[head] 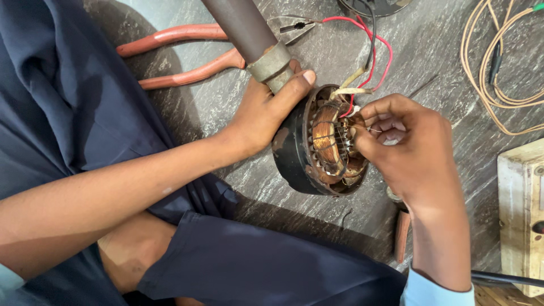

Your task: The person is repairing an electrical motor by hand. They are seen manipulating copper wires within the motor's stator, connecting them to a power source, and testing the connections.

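Leftmost, red-handled pliers (187,54) lie untouched near the floor's far edge. Next, the left hand (263,113) wraps around the dark motor housing (292,150), thumb against a grey pipe (249,34), steadying it on the stone floor (442,51). The copper windings (327,139) sit exposed (cover already off). The right hand (405,144) pinches a thin wire at the coils; red and black leads (374,39) look unjoined.

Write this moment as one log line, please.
left hand: steadies motor housing | right hand: pinches thin wire at copper windings | pliers: lying on floor, untouched
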